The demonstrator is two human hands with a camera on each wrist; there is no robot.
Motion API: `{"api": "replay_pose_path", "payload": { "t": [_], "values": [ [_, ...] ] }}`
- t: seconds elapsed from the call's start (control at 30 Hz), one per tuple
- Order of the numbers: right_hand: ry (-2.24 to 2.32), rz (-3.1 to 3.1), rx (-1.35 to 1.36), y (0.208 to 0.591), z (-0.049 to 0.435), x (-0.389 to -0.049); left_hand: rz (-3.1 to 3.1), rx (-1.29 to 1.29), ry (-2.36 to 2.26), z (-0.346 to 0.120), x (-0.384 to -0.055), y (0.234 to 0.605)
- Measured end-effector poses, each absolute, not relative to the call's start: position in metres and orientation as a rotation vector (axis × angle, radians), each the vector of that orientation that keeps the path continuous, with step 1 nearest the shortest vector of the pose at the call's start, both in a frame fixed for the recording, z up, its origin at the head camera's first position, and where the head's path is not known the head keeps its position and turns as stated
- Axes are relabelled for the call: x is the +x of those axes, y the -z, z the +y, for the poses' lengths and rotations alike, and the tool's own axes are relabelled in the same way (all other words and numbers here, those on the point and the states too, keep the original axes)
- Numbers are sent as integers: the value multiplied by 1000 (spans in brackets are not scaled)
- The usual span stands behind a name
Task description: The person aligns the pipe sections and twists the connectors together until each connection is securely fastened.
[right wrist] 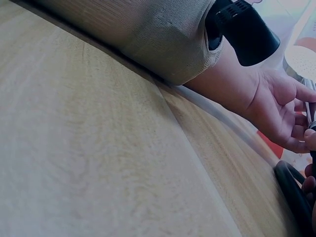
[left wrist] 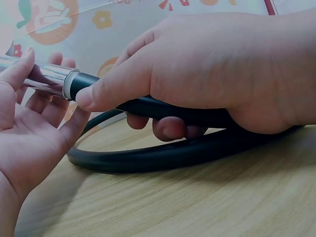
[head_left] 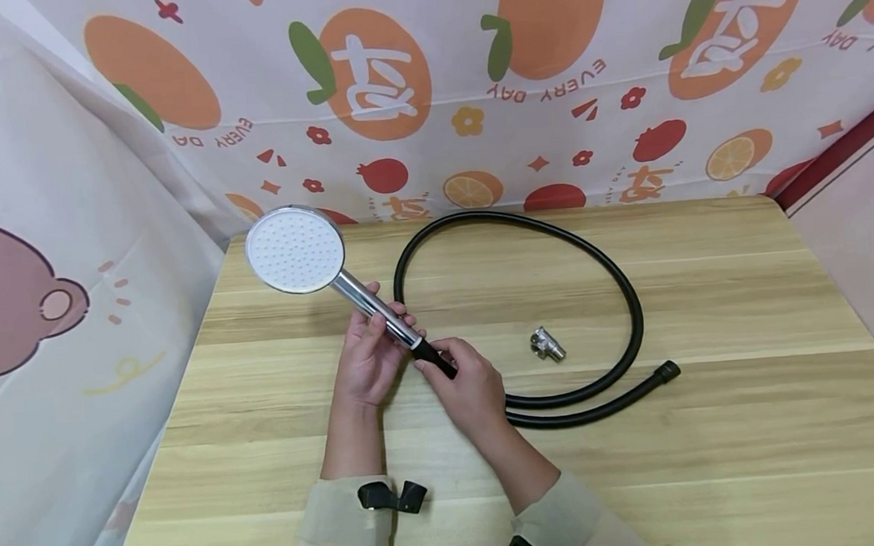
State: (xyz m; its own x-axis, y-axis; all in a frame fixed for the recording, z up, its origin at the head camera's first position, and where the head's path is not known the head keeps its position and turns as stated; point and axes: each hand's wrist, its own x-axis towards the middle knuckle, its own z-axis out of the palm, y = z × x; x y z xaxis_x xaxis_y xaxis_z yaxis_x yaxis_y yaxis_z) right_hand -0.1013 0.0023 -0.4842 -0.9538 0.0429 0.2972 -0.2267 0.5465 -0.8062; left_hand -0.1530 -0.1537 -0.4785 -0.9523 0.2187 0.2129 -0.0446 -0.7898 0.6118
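Shower head point(head_left: 296, 252) held near the desk's point(head_left: 747, 308) far-left corner, spray face up, chrome handle slanting toward the near edge. Left hand point(head_left: 370, 361): fingers bent loosely round the handle, thumb on the near side. Right hand point(head_left: 468, 388): thumb and fingers closed round one black end of the hose point(head_left: 638, 319), which meets the handle's base at a pale ring; cannot tell how firmly joined. Hose loops out almost to the desk's far edge and back; its free end points toward the right edge. Small metal fitting point(head_left: 547, 345) lies inside the loop, touching neither hose nor hands.
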Motion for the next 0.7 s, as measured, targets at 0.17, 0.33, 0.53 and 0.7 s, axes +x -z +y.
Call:
{"api": "replay_pose_path", "payload": {
  "t": [0.17, 0.33, 0.53, 0.7],
  "values": [
    [-1365, -2514, 160, 484, 2, -101, 932, 410, -2821, -154, -153, 478],
    [-1380, -2517, 156, 484, 3, -102, 927, 401, -2827, -154, -153, 478],
    [-1407, -2514, 148, 483, 3, -103, 923, 402, -2827, -154, -153, 478],
    [-1397, -2523, 159, 483, 4, -103, 959, 385, -2826, -154, -154, 477]
  ]
}}
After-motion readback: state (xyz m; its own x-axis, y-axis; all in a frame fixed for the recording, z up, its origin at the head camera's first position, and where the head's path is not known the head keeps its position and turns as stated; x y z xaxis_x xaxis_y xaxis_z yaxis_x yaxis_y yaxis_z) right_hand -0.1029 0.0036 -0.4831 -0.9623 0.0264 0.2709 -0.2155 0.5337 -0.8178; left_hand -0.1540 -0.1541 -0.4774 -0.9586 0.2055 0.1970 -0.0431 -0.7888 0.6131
